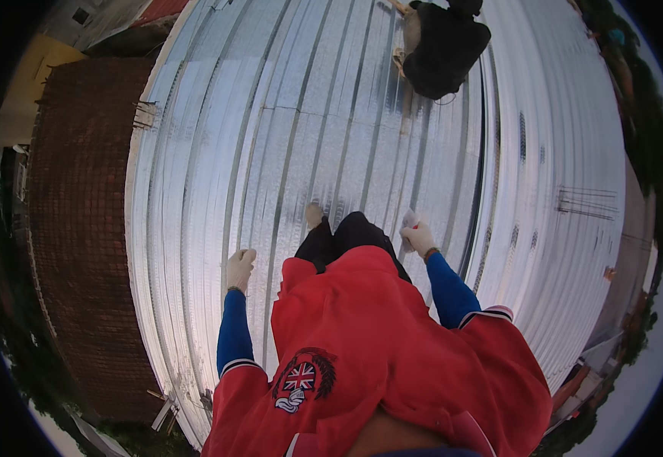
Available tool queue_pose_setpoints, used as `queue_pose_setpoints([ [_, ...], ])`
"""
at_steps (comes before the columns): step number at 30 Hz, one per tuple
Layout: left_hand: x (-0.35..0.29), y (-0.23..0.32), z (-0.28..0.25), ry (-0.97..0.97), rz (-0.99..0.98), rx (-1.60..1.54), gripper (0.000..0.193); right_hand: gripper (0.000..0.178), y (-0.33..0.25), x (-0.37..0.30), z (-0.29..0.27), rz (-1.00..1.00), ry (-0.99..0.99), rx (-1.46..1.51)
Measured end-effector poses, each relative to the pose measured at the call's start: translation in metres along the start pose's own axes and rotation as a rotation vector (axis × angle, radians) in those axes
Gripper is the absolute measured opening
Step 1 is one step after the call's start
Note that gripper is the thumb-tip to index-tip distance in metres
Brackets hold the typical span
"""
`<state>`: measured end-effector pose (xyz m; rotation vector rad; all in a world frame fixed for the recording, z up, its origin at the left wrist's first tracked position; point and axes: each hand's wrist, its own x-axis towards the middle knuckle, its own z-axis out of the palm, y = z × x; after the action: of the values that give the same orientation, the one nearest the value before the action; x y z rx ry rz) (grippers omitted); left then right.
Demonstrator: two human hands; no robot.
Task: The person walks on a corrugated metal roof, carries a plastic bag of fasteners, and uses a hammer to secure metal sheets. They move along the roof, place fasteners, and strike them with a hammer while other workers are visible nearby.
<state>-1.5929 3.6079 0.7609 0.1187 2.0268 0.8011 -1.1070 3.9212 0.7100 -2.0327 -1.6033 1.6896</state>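
My left hand (240, 270), in a pale glove, is closed above the ribbed silvery metal sheets (217, 183), left of my body. Its curled fingers hide whatever may be inside. On the other side, my right hand (420, 239), gloved too, is closed on a small whitish, partly see-through object (409, 220) with a red spot. That object looks like a crumpled plastic bag, but its kind is not certain. Between my hands, my dark-trousered legs are bent, and one pale-covered foot (314, 215) rests on the sheets.
Ahead and to the right, a person in dark clothing (447, 53) crouches on the sheets. A dark seam (486, 145) runs lengthwise right of me. Beyond the left edge lies a brown brick-like surface (84, 228). Thin rods (145, 114) stick out at that edge, and more rods (586, 202) show at right.
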Motion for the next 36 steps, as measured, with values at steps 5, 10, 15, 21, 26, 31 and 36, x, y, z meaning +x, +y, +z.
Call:
queue_pose_setpoints([
  [5, 0.122, 0.189, -0.066, 0.114, 0.093, 0.106, 0.049, 0.025, -0.008, 0.014, -0.036, 0.249, 0.036, 0.212],
  [10, 0.205, 0.307, -0.028, 0.104, 0.097, 0.111, 0.048, 0.019, 0.043, 0.072, -0.026, 0.369, 0.063, 0.493],
  [15, 0.246, 0.348, 0.063, -0.125, 0.012, 0.331, 0.05, 0.009, -0.074, 0.193, -0.017, 0.266, 0.171, 0.629],
  [21, 0.332, 0.325, 0.062, -0.314, 0.198, 0.64, 0.051, 0.044, -0.369, 0.388, -0.072, -0.015, 0.169, 0.104],
  [26, 0.405, 0.412, 0.068, -0.185, 0.097, 0.345, 0.059, 0.053, -0.564, 0.538, -0.097, -0.21, 0.115, -0.144],
  [31, 0.443, 0.606, 0.104, -0.158, 0.073, 0.379, 0.058, 0.051, -0.668, 0.624, -0.092, -0.227, 0.1, -0.096],
  [36, 0.555, 0.641, 0.098, -0.161, 0.079, 0.383, 0.06, 0.045, -0.667, 0.678, -0.075, 0.012, 0.071, -0.03],
])
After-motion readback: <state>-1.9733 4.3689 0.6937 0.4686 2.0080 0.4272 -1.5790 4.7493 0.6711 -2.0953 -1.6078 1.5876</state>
